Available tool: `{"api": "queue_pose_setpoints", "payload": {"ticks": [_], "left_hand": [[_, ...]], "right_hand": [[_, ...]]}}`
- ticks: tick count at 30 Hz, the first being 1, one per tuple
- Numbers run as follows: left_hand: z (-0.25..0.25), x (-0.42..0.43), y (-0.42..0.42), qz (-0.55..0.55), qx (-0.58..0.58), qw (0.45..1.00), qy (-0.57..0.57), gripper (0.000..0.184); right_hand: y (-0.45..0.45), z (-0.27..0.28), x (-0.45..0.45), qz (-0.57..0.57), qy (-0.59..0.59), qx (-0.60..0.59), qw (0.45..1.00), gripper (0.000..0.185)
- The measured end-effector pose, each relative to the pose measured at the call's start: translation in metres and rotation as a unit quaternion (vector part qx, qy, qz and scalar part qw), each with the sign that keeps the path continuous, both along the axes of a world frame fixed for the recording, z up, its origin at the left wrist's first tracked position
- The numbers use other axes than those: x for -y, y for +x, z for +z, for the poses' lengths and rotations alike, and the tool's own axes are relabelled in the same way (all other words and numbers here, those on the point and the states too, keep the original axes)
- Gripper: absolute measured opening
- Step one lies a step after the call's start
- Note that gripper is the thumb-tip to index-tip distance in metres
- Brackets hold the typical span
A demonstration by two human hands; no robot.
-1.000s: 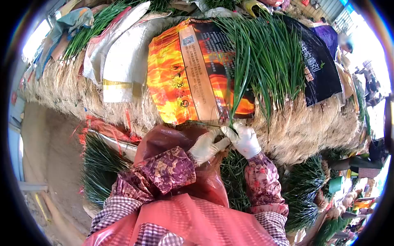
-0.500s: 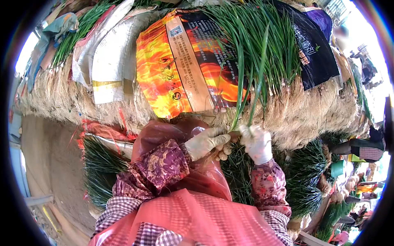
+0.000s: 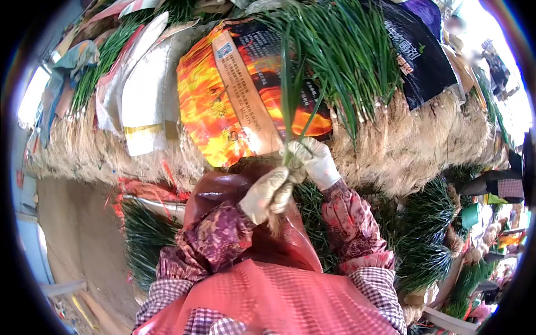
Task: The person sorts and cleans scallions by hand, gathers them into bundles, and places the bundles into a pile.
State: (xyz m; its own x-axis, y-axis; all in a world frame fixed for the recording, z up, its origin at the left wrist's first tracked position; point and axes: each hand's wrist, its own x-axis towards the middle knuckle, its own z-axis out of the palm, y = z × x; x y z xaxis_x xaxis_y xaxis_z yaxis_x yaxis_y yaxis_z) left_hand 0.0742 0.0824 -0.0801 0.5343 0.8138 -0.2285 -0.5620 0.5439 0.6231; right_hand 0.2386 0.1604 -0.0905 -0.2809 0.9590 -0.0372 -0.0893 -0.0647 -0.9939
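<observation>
My left hand (image 3: 267, 195), in a pale glove, is closed round the lower end of a few spring onions (image 3: 288, 106), whose roots hang below the fist. Just above and to its right, my right hand (image 3: 315, 162), gloved too, pinches the same stalks near their base. The long green leaves rise from between my hands, in front of a printed orange and black sack (image 3: 223, 95). Behind them a thick heap of spring onions (image 3: 352, 61) lies with white ends and pale roots towards me.
White sacks (image 3: 149, 95) and a black sack (image 3: 416, 61) cover other parts of the heap. A pink plastic apron (image 3: 268, 296) covers my lap. Dark green bundles lie at the left (image 3: 146, 240) and right (image 3: 424, 240). Bare floor (image 3: 72, 223) shows at far left; a person's sleeve (image 3: 497, 184) shows at far right.
My right hand has moved left and up, closer to my left hand. The held leaves have swung left and stand more upright, and my left hand has tilted with the roots downward.
</observation>
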Motion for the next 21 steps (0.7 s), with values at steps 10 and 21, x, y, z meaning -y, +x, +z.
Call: {"api": "queue_pose_setpoints", "payload": {"ticks": [10, 21], "left_hand": [[-0.008, -0.005, -0.003, 0.035, 0.006, 0.999, -0.023, 0.034], [-0.016, 0.002, 0.023, 0.004, -0.065, 0.998, 0.015, 0.039]], "right_hand": [[0.119, 0.022, 0.044, 0.02, 0.131, 0.565, 0.815, 0.018], [0.04, 0.044, 0.036, 0.077, -0.065, 0.251, 0.963, 0.014]]}}
